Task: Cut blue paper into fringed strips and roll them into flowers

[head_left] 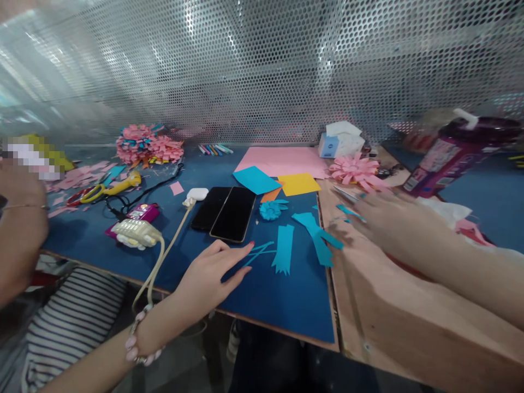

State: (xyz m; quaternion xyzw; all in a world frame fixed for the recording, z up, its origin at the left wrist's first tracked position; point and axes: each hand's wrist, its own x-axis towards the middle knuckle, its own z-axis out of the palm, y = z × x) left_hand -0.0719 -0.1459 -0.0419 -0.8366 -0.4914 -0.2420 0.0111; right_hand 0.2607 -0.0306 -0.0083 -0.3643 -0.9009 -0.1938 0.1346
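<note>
My left hand (216, 267), with a beaded bracelet, is over the blue table, its fingers apart beside thin blue paper strips (260, 251). Just right of them lie a fringed blue paper piece (283, 248) and more blue strips (317, 240). A curled blue paper flower (272, 210) is above these. My right hand (382, 221) is blurred over the wooden board at the right, near scissors (344, 193) and a small blue strip (351, 213); what its fingers do is smeared by motion.
Two phones (233, 214) lie left of the blue flower. Pink (282, 161) and yellow (299, 184) sheets are behind. A purple cup (454, 153) with a straw stands at right, beyond a pink paper flower (355, 170). Another person's arm (20, 229) is at far left.
</note>
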